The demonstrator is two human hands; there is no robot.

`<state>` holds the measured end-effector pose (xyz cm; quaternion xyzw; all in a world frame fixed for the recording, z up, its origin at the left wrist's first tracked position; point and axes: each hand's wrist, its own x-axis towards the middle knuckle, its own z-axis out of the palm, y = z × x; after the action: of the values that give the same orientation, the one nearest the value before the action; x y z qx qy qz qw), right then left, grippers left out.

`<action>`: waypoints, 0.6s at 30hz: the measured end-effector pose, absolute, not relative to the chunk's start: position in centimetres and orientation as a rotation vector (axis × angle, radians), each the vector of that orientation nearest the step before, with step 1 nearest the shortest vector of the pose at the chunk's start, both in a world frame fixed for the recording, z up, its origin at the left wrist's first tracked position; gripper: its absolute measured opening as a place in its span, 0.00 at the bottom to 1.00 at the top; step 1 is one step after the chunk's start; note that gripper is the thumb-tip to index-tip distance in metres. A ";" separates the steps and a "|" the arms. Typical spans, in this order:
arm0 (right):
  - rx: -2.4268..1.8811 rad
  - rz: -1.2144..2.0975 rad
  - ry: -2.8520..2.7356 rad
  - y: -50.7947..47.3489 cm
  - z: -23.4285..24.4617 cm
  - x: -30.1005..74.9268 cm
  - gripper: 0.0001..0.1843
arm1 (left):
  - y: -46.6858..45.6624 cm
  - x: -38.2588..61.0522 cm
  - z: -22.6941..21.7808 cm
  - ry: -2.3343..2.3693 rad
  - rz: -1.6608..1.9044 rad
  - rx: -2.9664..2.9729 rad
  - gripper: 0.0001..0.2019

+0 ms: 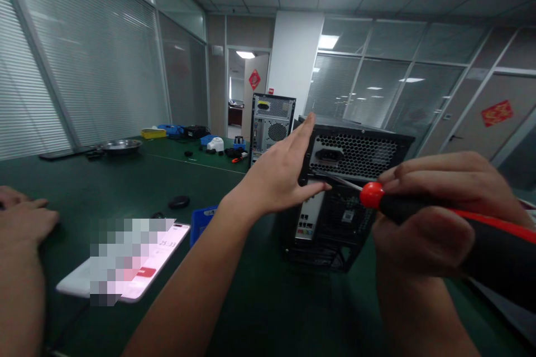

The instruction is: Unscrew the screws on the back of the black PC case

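A black computer case [355, 156] stands on the green table [125, 184] with its perforated back panel toward me. My left hand [280, 170] is open, fingers stretched, and rests against the left edge of that panel. My right hand [435, 206] is closed round the black and red handle of a screwdriver [419, 209]. The screwdriver's thin metal shaft reaches left to the back panel near my left thumb.
A lit phone [154, 251] lies on the table at lower left beside a small blue tray [203, 220]. Another person's hand [20, 217] rests at the left edge. A second computer case [272, 122], a metal dish [119, 146] and small tools lie farther back.
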<state>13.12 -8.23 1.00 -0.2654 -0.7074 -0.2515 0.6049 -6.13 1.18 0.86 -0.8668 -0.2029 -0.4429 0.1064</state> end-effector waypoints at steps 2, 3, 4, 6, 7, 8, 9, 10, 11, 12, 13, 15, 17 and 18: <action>-0.607 -0.651 -1.613 -7.8 1.0 12.7 0.24 | 1.1 -6.3 0.9 -0.627 -1.304 -2.552 0.49; -0.573 -0.701 -1.581 -7.5 1.0 12.5 0.23 | 1.1 -6.4 1.0 -0.634 -1.300 -2.549 0.48; -0.524 -0.750 -1.542 -7.2 1.1 12.2 0.23 | 1.1 -6.4 1.0 -0.634 -1.299 -2.546 0.47; -0.444 -0.807 -1.465 -6.7 1.2 11.5 0.24 | 1.1 -6.6 1.1 -0.627 -1.301 -2.545 0.44; -0.428 -0.807 -1.445 -6.6 1.3 11.2 0.24 | 1.1 -6.7 1.1 -0.628 -1.305 -2.546 0.44; -0.405 -0.800 -1.437 -6.5 1.3 11.0 0.24 | 1.1 -6.8 1.2 -0.627 -1.309 -2.548 0.43; -0.386 -0.787 -1.449 -6.4 1.3 10.9 0.23 | 1.1 -6.8 1.2 -0.623 -1.313 -2.548 0.43; -0.357 -0.781 -1.469 -6.4 1.3 10.8 0.23 | 1.1 -6.9 1.2 -0.618 -1.315 -2.547 0.42; -0.313 -0.789 -1.484 -6.5 1.3 10.8 0.22 | 1.1 -7.0 1.2 -0.610 -1.315 -2.545 0.42; -0.285 -0.801 -1.516 -6.6 1.3 10.8 0.21 | 1.1 -7.0 1.2 -0.601 -1.311 -2.543 0.41; -0.293 -0.807 -1.549 -6.8 1.3 10.8 0.20 | 1.1 -7.1 1.2 -0.591 -1.308 -2.540 0.40; -0.374 -0.808 -1.587 -7.0 1.1 10.8 0.17 | 1.1 -7.2 1.2 -0.573 -1.307 -2.536 0.39; -0.380 -0.830 -1.581 -7.1 1.0 10.6 0.16 | 1.0 -7.3 1.2 -0.560 -1.312 -2.531 0.38; -0.373 -0.822 -1.566 -7.1 0.9 10.4 0.16 | 1.0 -7.3 1.2 -0.558 -1.313 -2.529 0.38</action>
<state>10.41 -7.13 0.92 -0.1619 -0.6807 -0.3571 0.6188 -7.28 0.98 1.19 -0.8648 -0.1909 -0.4490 0.1185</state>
